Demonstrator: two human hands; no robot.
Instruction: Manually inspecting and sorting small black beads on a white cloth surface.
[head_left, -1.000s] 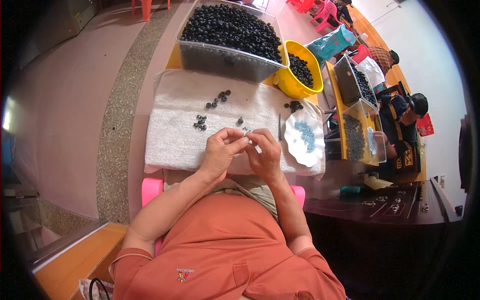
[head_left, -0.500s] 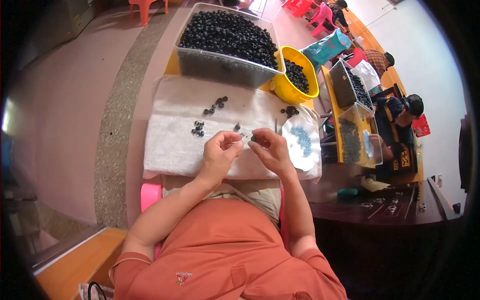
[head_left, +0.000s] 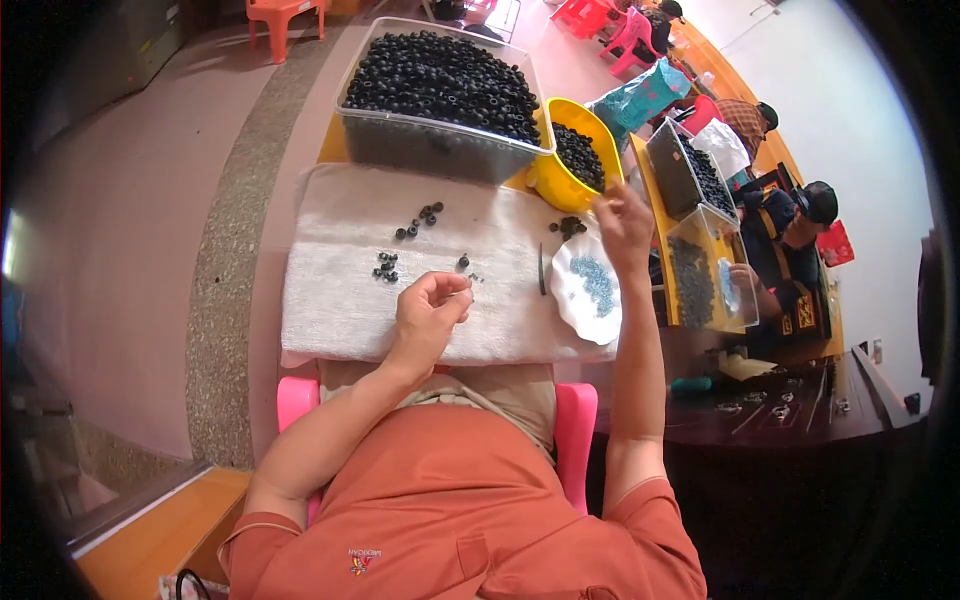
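Note:
On the white cloth, my left hand [head_left: 432,315] is closed, thumb and index fingertip pinched together; anything between them is too small to name. Just beyond its fingertips stands a small black round part [head_left: 463,262], with tiny clear pieces [head_left: 477,279] beside it. My right hand [head_left: 626,225] is raised at the right side of the yellow basket [head_left: 565,188], which holds many black parts. Its fingers look curled but are blurred. Below it lies a white scalloped dish [head_left: 585,322] with small pale-blue pieces [head_left: 596,285]. A thin dark stick [head_left: 542,270] rests left of the dish.
Small groups of black parts [head_left: 418,222] lie about the cloth [head_left: 340,310]. A large clear bin [head_left: 430,145] heaped with them stands at the far edge. To the right, a co-worker [head_left: 800,215] sits by two clear bins [head_left: 675,170]. A pink chair arm [head_left: 575,430] flanks me.
My right hand has moved away from my left, up and right to beside the yellow basket. My left hand stays nearly where it was. The whole view has shifted slightly.

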